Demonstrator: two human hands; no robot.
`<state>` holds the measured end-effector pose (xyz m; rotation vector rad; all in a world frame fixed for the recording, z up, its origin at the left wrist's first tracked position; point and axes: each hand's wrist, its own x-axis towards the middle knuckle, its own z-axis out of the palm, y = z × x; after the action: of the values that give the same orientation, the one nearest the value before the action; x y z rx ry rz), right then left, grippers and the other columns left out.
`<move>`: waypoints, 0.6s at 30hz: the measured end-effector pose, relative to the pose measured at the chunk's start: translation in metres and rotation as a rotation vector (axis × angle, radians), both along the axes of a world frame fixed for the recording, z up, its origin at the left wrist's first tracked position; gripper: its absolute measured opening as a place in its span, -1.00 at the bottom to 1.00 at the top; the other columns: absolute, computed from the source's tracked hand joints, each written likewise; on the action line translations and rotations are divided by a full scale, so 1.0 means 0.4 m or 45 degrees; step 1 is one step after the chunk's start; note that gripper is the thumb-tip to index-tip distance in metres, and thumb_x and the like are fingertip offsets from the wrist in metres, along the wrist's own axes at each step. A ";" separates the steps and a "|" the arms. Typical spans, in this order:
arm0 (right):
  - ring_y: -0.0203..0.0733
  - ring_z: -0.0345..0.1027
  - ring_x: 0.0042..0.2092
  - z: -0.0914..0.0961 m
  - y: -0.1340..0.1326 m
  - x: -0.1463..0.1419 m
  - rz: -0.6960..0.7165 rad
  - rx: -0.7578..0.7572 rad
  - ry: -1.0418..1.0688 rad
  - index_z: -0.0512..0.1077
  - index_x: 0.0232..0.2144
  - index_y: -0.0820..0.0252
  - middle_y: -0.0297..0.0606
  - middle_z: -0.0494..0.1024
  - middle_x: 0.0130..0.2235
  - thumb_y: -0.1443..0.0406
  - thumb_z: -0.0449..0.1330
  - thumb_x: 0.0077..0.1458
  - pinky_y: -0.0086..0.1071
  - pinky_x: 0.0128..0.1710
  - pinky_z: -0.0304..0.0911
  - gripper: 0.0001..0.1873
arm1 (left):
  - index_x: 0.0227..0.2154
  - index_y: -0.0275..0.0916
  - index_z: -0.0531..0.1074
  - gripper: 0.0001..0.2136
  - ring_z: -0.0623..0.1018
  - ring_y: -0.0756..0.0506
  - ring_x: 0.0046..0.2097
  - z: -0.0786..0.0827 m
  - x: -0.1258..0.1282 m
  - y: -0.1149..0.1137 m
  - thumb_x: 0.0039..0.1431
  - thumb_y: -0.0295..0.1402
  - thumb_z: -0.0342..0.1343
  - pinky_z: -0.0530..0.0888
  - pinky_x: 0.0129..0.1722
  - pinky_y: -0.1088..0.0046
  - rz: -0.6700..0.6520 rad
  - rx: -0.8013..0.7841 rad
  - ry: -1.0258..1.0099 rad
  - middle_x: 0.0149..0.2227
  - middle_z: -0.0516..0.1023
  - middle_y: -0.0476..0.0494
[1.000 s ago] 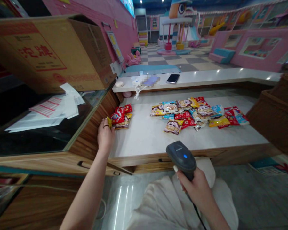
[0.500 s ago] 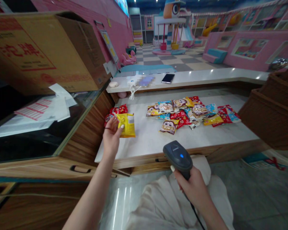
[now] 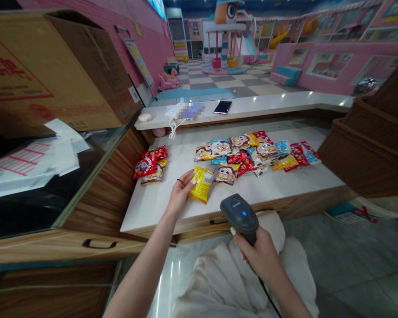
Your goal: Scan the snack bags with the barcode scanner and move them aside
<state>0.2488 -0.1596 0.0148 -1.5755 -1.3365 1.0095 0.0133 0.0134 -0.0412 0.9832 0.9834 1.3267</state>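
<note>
Left to right: a cardboard carton [image 3: 53, 75] stands beyond the edge of the tabletop [image 3: 146, 212], where a small pile of red snack packets [image 3: 149, 165] lies apart. The open left hand [image 3: 181, 194] touches a yellow snack packet [image 3: 201, 184], seemingly kept separate from the main spread of packets [image 3: 242, 154]. The right hand [image 3: 260, 258] grips a corded barcode scanner [image 3: 239, 214]; a wicker basket [image 3: 365, 154] at far right obstructs neither hand.
</note>
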 end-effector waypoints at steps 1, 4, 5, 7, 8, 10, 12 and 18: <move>-0.21 0.29 -0.67 0.001 0.002 -0.003 -0.001 0.002 0.006 0.49 -0.41 0.19 -0.42 0.40 -0.72 0.18 0.22 0.11 -0.44 -0.66 0.21 -0.81 | 0.15 -0.24 0.42 -0.37 0.50 -0.27 0.23 0.002 -0.001 -0.002 0.01 -0.21 0.42 0.43 0.22 0.15 -0.007 0.007 0.007 0.24 0.48 -0.36; -0.22 0.26 -0.68 0.002 0.009 -0.010 0.003 0.025 0.018 0.48 -0.43 0.18 -0.44 0.37 -0.74 0.18 0.22 0.10 -0.44 -0.67 0.19 -0.81 | 0.12 -0.24 0.45 -0.41 0.49 -0.28 0.25 0.004 -0.001 -0.006 0.03 -0.20 0.40 0.42 0.23 0.14 -0.036 0.020 0.029 0.23 0.49 -0.35; -0.22 0.27 -0.68 0.002 0.011 -0.011 0.010 0.029 0.022 0.48 -0.43 0.18 -0.44 0.37 -0.74 0.18 0.22 0.10 -0.45 -0.67 0.19 -0.81 | 0.12 -0.24 0.46 -0.41 0.48 -0.28 0.25 0.003 -0.001 -0.006 0.03 -0.20 0.40 0.41 0.24 0.13 -0.040 0.019 0.030 0.23 0.50 -0.35; -0.22 0.28 -0.68 0.003 0.013 -0.011 0.023 0.024 0.022 0.48 -0.43 0.17 -0.45 0.38 -0.74 0.19 0.22 0.10 -0.45 -0.66 0.20 -0.82 | 0.12 -0.24 0.47 -0.40 0.47 -0.30 0.26 -0.002 -0.001 -0.003 0.00 -0.19 0.42 0.40 0.26 0.10 -0.032 0.015 0.022 0.23 0.49 -0.35; -0.21 0.28 -0.68 0.003 0.014 -0.010 0.028 0.019 0.019 0.47 -0.43 0.17 -0.45 0.38 -0.73 0.19 0.22 0.11 -0.44 -0.65 0.20 -0.83 | 0.12 -0.24 0.47 -0.39 0.46 -0.31 0.27 -0.006 -0.001 -0.001 -0.02 -0.19 0.43 0.38 0.27 0.08 -0.018 0.016 0.018 0.24 0.48 -0.35; -0.21 0.29 -0.68 0.003 0.013 -0.009 0.034 0.015 0.010 0.46 -0.44 0.16 -0.45 0.37 -0.73 0.20 0.20 0.11 -0.44 -0.64 0.21 -0.83 | 0.10 -0.24 0.49 -0.38 0.44 -0.32 0.29 -0.012 -0.002 0.002 -0.05 -0.20 0.45 0.37 0.28 0.07 0.011 0.028 0.014 0.26 0.47 -0.35; -0.21 0.29 -0.68 0.003 0.012 -0.009 0.039 0.015 0.002 0.45 -0.45 0.15 -0.45 0.36 -0.74 0.20 0.19 0.11 -0.44 -0.64 0.20 -0.83 | 0.10 -0.23 0.49 -0.39 0.44 -0.31 0.29 -0.015 -0.003 0.004 -0.05 -0.20 0.45 0.37 0.28 0.09 0.016 0.037 0.022 0.26 0.47 -0.35; -0.21 0.30 -0.66 0.004 0.008 -0.011 0.026 -0.008 -0.007 0.44 -0.43 0.15 -0.45 0.36 -0.71 0.18 0.18 0.12 -0.43 -0.63 0.20 -0.83 | 0.12 -0.23 0.46 -0.43 0.49 -0.28 0.25 -0.005 -0.003 -0.003 0.03 -0.20 0.40 0.41 0.24 0.11 -0.039 0.025 0.029 0.22 0.51 -0.35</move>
<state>0.2446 -0.1566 0.0163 -1.5737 -1.3566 1.0232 0.0120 0.0121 -0.0433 1.0263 0.9702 1.3049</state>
